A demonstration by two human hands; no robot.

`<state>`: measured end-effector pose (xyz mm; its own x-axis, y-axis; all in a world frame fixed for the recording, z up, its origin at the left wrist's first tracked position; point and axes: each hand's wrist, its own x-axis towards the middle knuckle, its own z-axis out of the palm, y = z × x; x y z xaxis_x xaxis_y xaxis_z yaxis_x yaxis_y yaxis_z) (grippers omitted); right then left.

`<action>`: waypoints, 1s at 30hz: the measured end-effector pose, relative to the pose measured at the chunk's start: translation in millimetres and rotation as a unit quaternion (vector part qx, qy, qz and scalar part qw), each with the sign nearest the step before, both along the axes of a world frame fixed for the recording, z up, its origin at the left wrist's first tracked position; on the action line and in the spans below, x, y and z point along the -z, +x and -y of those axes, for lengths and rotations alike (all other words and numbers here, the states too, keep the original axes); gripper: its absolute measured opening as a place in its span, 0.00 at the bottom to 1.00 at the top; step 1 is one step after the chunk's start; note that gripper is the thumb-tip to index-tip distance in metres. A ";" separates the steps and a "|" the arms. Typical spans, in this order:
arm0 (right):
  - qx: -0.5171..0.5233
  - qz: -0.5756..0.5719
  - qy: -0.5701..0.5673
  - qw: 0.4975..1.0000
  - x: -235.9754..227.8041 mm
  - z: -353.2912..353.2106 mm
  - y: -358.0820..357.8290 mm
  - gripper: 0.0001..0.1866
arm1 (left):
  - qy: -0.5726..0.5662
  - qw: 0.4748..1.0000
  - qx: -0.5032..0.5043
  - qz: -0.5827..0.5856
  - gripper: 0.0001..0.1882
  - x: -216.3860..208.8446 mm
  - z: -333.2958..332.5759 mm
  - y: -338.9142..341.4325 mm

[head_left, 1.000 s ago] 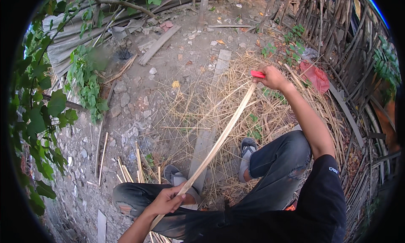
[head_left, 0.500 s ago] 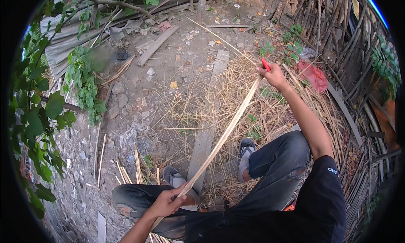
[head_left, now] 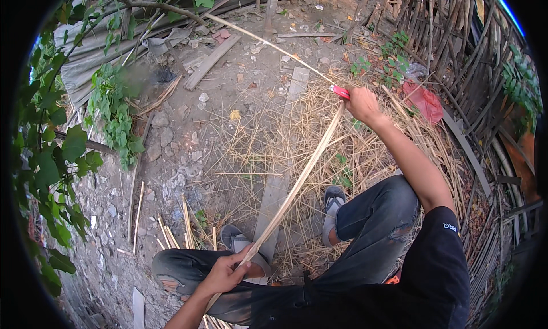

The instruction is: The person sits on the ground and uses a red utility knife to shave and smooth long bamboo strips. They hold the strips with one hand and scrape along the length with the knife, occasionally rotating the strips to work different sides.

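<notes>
Across the middle runs a long pale strip of split bamboo or wood (head_left: pixel 302 178), slanting from lower left to upper right. My left hand (head_left: pixel 227 273) is closed round its lower part, above my left knee. At the far end my right hand (head_left: pixel 363 106) grips a small red tool (head_left: pixel 341 92) that looks like a cutter; its blade cannot be made out. The wide strip's upper end meets this hand. From there a thinner strip (head_left: pixel 268 42) reaches away to the upper left. How the strips join is hidden by my fingers.
Thin shavings (head_left: pixel 365 152) litter the ground round my feet. A board (head_left: pixel 273 206) lies between my sandals. Cut sticks (head_left: pixel 187 220) stand by my left knee. A stick fence (head_left: pixel 451 49) and red plastic bag (head_left: pixel 423 102) are at right, leafy vines (head_left: pixel 71 143) at left.
My right hand has turned and shifted slightly left, so the red tool now points left. The thin strip reaches farther to the upper left. My left hand stays in place.
</notes>
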<state>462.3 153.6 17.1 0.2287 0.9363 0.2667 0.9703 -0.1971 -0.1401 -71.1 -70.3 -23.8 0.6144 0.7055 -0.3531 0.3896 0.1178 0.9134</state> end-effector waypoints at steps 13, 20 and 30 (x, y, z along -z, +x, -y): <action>0.104 -0.329 0.121 0.931 0.9 -3.0 68.4 0.16 | 0.074 0.988 0.086 -0.108 0.26 5.5 12.4 -1.6; 0.159 -0.249 0.195 0.935 8.6 3.4 66.1 0.31 | 0.075 0.997 0.012 0.000 0.27 0.1 5.2 -2.9; -0.028 -0.444 0.306 0.842 -4.3 -0.5 56.1 0.11 | -0.100 0.992 -0.060 0.036 0.28 -14.3 6.2 -6.2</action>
<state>518.4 154.1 21.3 0.5533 0.7010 0.4500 0.4345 0.2180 -0.8739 -77.3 -76.5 -9.5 0.5587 0.6952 -0.4523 0.2964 0.3420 0.8917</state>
